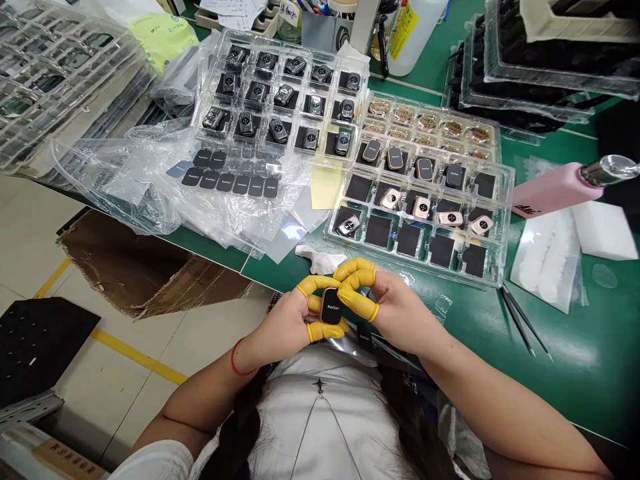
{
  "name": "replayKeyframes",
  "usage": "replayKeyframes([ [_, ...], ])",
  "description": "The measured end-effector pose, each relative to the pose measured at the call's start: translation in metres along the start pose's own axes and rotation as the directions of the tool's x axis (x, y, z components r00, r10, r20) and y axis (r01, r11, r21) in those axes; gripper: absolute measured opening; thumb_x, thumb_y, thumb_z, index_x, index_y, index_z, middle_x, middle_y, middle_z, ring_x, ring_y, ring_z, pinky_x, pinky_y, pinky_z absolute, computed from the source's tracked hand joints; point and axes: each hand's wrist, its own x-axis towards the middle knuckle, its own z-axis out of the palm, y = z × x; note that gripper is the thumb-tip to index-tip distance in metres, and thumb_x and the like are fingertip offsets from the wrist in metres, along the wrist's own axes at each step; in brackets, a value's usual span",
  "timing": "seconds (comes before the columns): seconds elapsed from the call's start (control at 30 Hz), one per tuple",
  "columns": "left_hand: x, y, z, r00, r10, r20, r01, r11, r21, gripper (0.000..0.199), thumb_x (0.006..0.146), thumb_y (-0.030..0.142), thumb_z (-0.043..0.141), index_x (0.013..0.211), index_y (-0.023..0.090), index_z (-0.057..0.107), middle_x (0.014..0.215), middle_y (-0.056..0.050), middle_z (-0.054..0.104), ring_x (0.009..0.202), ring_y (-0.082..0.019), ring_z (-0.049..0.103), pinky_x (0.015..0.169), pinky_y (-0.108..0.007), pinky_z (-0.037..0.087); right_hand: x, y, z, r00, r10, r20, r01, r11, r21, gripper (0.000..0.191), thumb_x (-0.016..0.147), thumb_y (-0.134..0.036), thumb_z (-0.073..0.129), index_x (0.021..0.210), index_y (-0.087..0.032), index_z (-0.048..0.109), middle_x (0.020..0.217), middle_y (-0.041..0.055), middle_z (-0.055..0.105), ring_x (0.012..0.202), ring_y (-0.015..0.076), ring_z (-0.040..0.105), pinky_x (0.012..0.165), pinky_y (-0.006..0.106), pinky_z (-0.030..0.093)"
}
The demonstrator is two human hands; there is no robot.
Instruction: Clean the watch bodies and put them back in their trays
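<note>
My left hand, with yellow finger cots, is closed around the edges of a small smartwatch without a strap. Its dark face reads "hello!" and points up at me. At the watch's upper right corner, the yellow-capped fingertips of my right hand are drawn together and touch it. Whether they also pinch a thin film cannot be made out. Below my right hand lies a dark "hello!" film piece on clear plastic. A crumpled white cloth lies just beyond my hands.
Ahead stands a clear compartment tray with pinkish watches; another tray holds dark ones. Several "hello!" films lie on plastic sheets. Black tweezers, a pink bottle and a white foam block are at right.
</note>
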Motion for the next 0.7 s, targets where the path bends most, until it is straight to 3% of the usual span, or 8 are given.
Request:
replayKeyframes([
  [0.23, 0.001, 0.0005, 0.0006, 1.0, -0.012, 0.0, 0.012, 1.0, -0.009, 0.055, 0.067, 0.017, 0.081, 0.114, 0.022, 0.054, 0.082, 0.001, 0.072, 0.077, -0.015, 0.069, 0.076, -0.026, 0.05, 0.0004, 0.0, -0.0001, 1.0, -0.012, -0.016, 0.011, 0.997, -0.071, 0.015, 0.086, -0.024, 0.059, 0.071, -0.02, 0.06, 0.091, 0.0038, 0.061, 0.092, 0.0194, 0.058, 0.085, 0.037, 0.045],
  [0.47, 0.0022, -0.0011, 0.0009, 1.0, 0.006, -0.004, -0.006, 1.0, -0.019, 0.053, 0.067, 0.017, 0.081, 0.113, 0.02, 0.053, 0.077, 0.001, 0.07, 0.075, -0.016, 0.069, 0.073, -0.026, 0.052, -0.0013, 0.0008, 0.0026, 0.989, -0.141, -0.053, 0.121, 0.955, -0.272, 0.013, 0.087, -0.022, 0.057, 0.074, -0.021, 0.06, 0.091, 0.0042, 0.064, 0.092, 0.0207, 0.058, 0.09, 0.043, 0.041],
  [0.7, 0.0024, -0.0028, -0.0009, 1.0, -0.001, -0.011, 0.0, 1.0, -0.007, 0.055, 0.066, 0.018, 0.082, 0.113, 0.022, 0.054, 0.08, 0.002, 0.071, 0.076, -0.016, 0.069, 0.075, -0.027, 0.051, 0.0006, 0.0021, 0.0003, 0.997, -0.069, -0.019, 0.064, 0.983, -0.175, 0.015, 0.087, -0.024, 0.057, 0.073, -0.021, 0.061, 0.091, 0.004, 0.064, 0.09, 0.0195, 0.059, 0.082, 0.038, 0.046],
])
